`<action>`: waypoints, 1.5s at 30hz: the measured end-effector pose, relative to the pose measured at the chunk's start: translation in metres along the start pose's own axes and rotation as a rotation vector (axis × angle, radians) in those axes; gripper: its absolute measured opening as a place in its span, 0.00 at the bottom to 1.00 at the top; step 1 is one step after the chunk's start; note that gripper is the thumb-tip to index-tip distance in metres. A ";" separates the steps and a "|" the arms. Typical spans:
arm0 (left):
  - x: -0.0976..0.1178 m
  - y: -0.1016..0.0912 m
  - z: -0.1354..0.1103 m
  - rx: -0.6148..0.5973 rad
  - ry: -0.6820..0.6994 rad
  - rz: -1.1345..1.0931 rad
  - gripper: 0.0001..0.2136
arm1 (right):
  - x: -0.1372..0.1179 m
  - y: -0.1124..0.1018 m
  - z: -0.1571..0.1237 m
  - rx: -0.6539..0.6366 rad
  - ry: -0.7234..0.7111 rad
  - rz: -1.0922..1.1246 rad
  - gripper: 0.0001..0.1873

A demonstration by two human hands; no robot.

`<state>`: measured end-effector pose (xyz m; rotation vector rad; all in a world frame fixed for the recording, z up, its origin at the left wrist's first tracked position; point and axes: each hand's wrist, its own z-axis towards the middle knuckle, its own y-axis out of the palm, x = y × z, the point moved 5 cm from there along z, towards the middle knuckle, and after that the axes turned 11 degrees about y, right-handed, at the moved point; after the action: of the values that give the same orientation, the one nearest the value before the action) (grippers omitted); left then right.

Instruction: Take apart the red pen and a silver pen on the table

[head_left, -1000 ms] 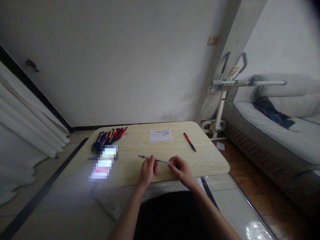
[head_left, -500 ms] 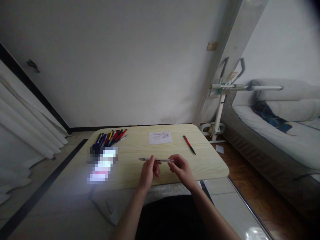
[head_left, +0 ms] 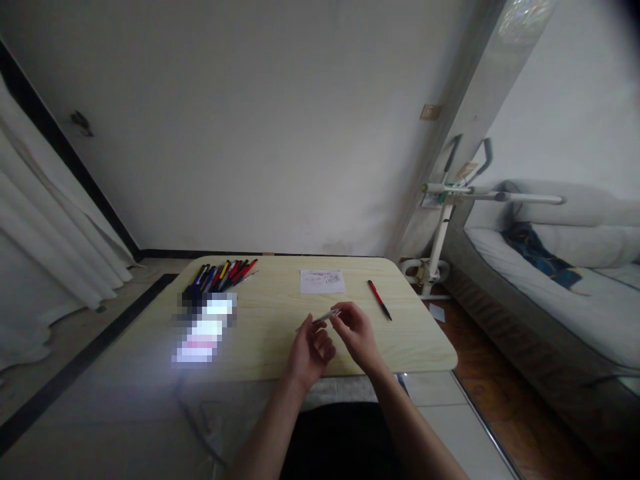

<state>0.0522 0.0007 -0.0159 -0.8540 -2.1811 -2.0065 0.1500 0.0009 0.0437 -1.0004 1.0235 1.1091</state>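
A slim pen (head_left: 324,317) with a pale, see-through barrel spans the gap between my two hands, just above the near part of the table. My left hand (head_left: 311,350) pinches one end with thumb and fingers, the other fingers curled. At the other end, the fingertips of my right hand (head_left: 356,333) close on the pen. Beyond them a small sheet of paper (head_left: 323,281) with dark scribbles lies flat. To the right of my right hand rests a red and black pen (head_left: 379,300), apart from it.
Several pens and markers (head_left: 223,275) lie bunched at the table's far left. A bright blurred rectangle (head_left: 205,330) is in front of them. The pale wooden table (head_left: 420,347) has rounded corners. Behind it rises a wall; a white exercise machine (head_left: 440,233) and a sofa (head_left: 500,267) are at right.
The pen has turned from nearly level to slanting, its right end now higher. My left hand has rotated and moved right, closer to my right hand. The view has tilted slightly up.
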 end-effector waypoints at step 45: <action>0.001 0.002 -0.006 0.016 0.035 0.016 0.10 | 0.045 -0.012 -0.014 0.019 0.230 0.292 0.10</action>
<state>0.0500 -0.0045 -0.0127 -0.8253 -2.1616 -1.9786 0.1663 -0.0053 -0.0015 -1.0011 1.3971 1.2368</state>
